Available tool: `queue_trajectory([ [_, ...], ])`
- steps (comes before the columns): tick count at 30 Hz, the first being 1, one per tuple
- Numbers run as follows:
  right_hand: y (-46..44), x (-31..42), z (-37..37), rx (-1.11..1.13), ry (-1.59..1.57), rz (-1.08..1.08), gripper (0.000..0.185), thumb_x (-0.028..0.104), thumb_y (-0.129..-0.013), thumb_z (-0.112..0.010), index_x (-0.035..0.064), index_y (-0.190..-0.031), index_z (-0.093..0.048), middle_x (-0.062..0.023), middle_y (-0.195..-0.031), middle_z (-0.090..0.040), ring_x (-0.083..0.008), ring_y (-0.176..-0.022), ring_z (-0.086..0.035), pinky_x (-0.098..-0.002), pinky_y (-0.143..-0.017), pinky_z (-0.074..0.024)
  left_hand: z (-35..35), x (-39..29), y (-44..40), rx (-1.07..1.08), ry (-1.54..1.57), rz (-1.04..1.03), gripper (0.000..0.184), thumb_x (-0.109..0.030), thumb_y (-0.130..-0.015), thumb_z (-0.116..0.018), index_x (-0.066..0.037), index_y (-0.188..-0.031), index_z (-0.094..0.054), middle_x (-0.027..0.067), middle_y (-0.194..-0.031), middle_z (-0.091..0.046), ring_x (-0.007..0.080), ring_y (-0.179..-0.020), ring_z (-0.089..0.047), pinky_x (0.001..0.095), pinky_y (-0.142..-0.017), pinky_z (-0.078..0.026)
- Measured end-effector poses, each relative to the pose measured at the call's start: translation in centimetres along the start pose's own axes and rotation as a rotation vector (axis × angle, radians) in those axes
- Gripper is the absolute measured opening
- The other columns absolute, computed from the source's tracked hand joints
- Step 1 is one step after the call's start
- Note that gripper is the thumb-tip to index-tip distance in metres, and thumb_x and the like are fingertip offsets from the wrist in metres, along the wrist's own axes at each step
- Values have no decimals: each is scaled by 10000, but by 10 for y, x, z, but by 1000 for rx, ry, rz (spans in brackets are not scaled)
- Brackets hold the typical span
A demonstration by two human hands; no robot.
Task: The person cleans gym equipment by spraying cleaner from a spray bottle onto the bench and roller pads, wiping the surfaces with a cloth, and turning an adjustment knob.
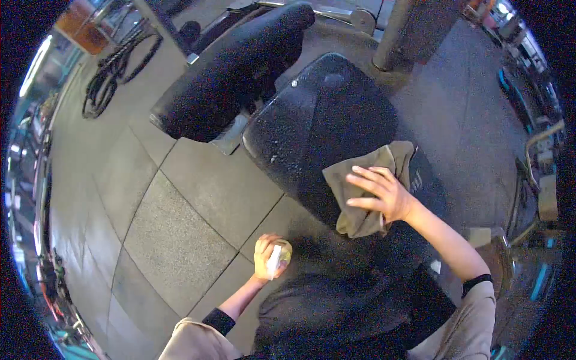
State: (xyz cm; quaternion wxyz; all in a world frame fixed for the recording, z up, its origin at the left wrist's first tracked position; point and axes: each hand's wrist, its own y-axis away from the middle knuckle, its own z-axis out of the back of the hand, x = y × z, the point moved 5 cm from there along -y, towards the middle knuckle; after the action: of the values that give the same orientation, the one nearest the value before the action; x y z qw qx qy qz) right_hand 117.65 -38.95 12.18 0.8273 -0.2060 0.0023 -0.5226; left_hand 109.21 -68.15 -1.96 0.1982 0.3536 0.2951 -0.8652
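Note:
My left hand is closed around a spray bottle with a white top and a yellowish body, low beside the bench. Most of the bottle is hidden by the hand. My right hand lies with fingers spread on top of a grey-brown cloth. The cloth is bunched and rests on a black padded bench seat. Whitish droplets dot the seat's left side, and a small white spot shows near its upper left edge.
A black padded roller on a metal frame stands left of the seat. A dark upright pad is behind it. Black rope lies on the tiled floor at the far left. Gym equipment lines both sides.

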Motion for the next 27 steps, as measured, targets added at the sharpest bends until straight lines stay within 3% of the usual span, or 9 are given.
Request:
queue_trajectory([
  [3, -15, -1, 4, -46, 217, 95, 480, 183, -751, -455, 351, -1197, -509, -42, -1356, -410, -248, -1218, -414, -434, -883, -375, -10, 14, 22, -77, 77, 201, 518, -473, -658, -533, -24, -915, -563, 161, -964, -573, 344, -916, -530, 445, -823, -384],
  [6, -23, -36, 2, -268, 241, 171, 416, 177, -753, -477, 336, -1124, -576, -40, -1153, -524, -230, -1009, -506, -377, -809, -397, -4, 2, 20, -112, -129, 158, 471, -422, -677, -524, -24, -926, -564, 160, -928, -574, 351, -903, -525, 427, -789, -388],
  [10, -62, -117, 32, -427, 295, -237, 598, 52, -686, -595, 282, -1227, -488, -60, -1145, -472, -254, -1034, -468, -380, -821, -398, -13, -4, 36, -261, -80, 611, 479, -287, -705, -551, -3, -1090, -535, 174, -1011, -577, 308, -909, -559, 357, -799, -435],
  [13, -73, -141, 49, -555, 173, -513, 719, 108, -576, -713, 239, -1229, -443, -48, -1102, -472, -282, -1036, -470, -411, -805, -390, -20, -1, 48, -435, -95, 637, 568, -200, -745, -561, -28, -1268, -422, 170, -1100, -564, 271, -979, -552, 329, -853, -421],
  [18, -69, -137, 43, -608, 131, -377, 689, 114, -534, -721, 219, -1167, -471, -19, -1182, -473, -245, -1105, -458, -417, -852, -366, -39, -19, 64, -524, -116, 1057, 526, -125, -806, -489, -65, -1304, -331, 106, -1171, -520, 215, -999, -552, 307, -845, -435],
  [19, -73, -141, 40, -592, 135, -396, 691, 119, -531, -721, 217, -1168, -472, -15, -1183, -475, -239, -1106, -461, -410, -855, -367, -43, -30, 63, -712, -154, 1008, 515, -109, -794, -482, -61, -1290, -351, 95, -1117, -559, 205, -999, -551, 297, -848, -433],
  [22, -69, -144, 35, -584, 155, -442, 691, 140, -526, -719, 207, -1170, -478, -11, -1184, -481, -237, -1093, -474, -400, -860, -374, -59, -46, 53, -716, -201, 860, 504, -89, -776, -490, -42, -1269, -390, 85, -1038, -601, 189, -982, -554, 286, -852, -429],
  [24, -66, -143, 34, -612, 145, -450, 684, 148, -540, -720, 190, -1177, -473, -16, -1186, -477, -247, -1090, -474, -401, -856, -379, -72, -27, 58, -1010, -39, 790, 500, -31, -740, -493, -8, -1236, -441, 70, -1005, -616, 174, -946, -563, 285, -862, -420],
  [27, -59, -149, 30, -784, -37, -362, 618, 151, -557, -709, 166, -1141, -508, -59, -1145, -519, -236, -1078, -489, -408, -850, -387, -66, -31, 42, -1083, 50, 650, 469, -14, -736, -480, -4, -1205, -472, 73, -1004, -616, 171, -924, -567, 279, -844, -425],
])
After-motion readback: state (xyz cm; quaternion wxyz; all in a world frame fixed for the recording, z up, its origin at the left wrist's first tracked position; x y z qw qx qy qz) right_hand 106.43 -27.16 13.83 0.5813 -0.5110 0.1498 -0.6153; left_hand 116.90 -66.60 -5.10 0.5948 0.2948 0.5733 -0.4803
